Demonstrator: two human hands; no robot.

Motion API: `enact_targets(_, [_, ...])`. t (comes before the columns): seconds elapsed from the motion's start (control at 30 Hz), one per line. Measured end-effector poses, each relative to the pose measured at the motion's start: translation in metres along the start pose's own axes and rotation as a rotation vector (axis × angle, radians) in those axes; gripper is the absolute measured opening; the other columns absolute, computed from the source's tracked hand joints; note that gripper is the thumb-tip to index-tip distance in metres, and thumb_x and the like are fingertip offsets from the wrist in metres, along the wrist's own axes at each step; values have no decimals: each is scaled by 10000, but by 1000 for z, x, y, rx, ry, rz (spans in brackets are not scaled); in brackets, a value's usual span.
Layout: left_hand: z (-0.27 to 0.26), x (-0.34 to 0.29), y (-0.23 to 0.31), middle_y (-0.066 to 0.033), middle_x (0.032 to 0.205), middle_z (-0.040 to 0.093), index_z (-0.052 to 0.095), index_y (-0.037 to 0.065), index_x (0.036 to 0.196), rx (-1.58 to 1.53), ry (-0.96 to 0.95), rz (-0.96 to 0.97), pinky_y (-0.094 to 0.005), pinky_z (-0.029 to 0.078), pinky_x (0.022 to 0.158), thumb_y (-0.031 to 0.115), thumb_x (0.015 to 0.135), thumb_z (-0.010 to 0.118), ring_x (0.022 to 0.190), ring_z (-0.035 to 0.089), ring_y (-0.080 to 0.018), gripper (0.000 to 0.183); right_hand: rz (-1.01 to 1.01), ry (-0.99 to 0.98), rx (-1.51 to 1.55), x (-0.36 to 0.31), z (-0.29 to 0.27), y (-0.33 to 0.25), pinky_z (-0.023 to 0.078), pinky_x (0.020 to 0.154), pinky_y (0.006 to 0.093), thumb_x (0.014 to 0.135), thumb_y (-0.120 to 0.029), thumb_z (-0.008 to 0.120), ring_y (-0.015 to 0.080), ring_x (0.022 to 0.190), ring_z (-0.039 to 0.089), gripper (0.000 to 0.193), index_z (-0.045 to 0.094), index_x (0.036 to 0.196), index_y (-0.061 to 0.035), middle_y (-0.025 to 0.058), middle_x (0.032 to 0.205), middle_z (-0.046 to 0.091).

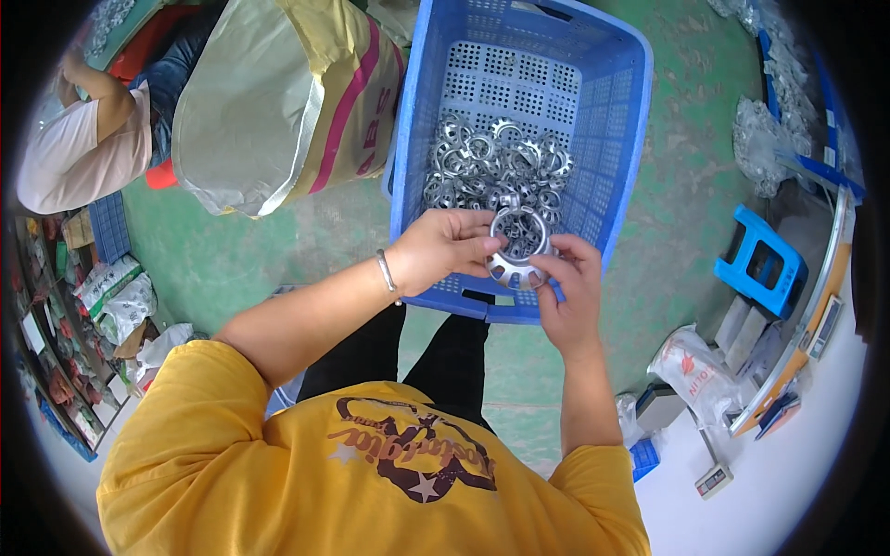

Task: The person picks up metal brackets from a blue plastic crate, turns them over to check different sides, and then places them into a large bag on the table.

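Over the near end of a blue plastic crate (640, 102), both hands hold one shiny slotted metal ring (513, 272), which looks like a bearing cage. My left hand (443, 248) pinches its left side between thumb and fingers. On the opposite side, my right hand (569, 285) grips the rim with thumb and fingertips. The ring is tilted, so its open middle and the slots in its near wall show. Below and beyond it, a heap of similar metal rings (473, 167) lies in the crate. The parts directly beneath my hands are hidden.
A large woven sack (250, 111) stands left of the crate, with another person (93, 148) beyond it. A bright blue stool (762, 264) is at the right, near a white plastic bag (695, 371). Shelves of packed items (69, 324) line the left side.
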State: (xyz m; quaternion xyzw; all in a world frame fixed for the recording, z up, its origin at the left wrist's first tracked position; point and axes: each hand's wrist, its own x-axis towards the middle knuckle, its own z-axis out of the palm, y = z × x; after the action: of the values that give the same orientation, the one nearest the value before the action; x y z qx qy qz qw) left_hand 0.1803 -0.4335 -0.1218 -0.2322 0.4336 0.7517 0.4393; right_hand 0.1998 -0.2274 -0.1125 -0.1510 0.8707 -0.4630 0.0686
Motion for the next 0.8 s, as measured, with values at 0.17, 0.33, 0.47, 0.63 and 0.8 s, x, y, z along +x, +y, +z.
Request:
enact_targets(0.17, [2, -2, 1, -100, 1093, 538, 380, -9, 1217, 71, -40, 319, -286, 466, 822, -95, 776, 512, 978, 541, -166, 469, 240, 128, 677, -1, 11, -7, 411, 859, 313, 646, 123, 479, 215, 1039, 444, 515, 388, 1138, 1, 136, 1192, 362])
enact_targets(0.33, [6, -12, 1, -124, 1098, 525, 411, -28, 1178, 217, -40, 481, -298, 447, 859, -137, 745, 524, 1023, 520, -187, 461, 260, 57, 748, 0, 12, 2, 417, 859, 317, 668, 97, 605, 214, 1050, 458, 488, 431, 1116, 8, 143, 1192, 387])
enact_targets(0.47, [2, -13, 1, -135, 1087, 525, 467, -38, 1104, 268, -32, 568, -305, 444, 866, -140, 727, 548, 1022, 520, -202, 399, 184, 73, 775, 7, 11, 1, 413, 866, 320, 672, 103, 617, 214, 1052, 463, 474, 447, 1103, 5, 149, 1170, 418])
enact_targets(0.63, [-8, -20, 5, -137, 1077, 529, 528, -44, 1021, 454, 99, 460, -288, 460, 827, -111, 715, 588, 976, 538, -193, 319, 174, 15, 869, 14, 27, 8, 406, 869, 318, 722, 94, 570, 216, 1052, 466, 408, 454, 1104, 8, 150, 1183, 426])
enact_targets(0.8, [-68, -63, 29, -34, 938, 571, 544, 19, 992, 406, 613, 789, -204, 457, 667, 1, 689, 683, 768, 540, -82, 333, 780, -207, 543, 0, 69, 97, 412, 829, 281, 783, 13, 519, 177, 1035, 488, 333, 478, 1112, -15, 125, 1146, 493])
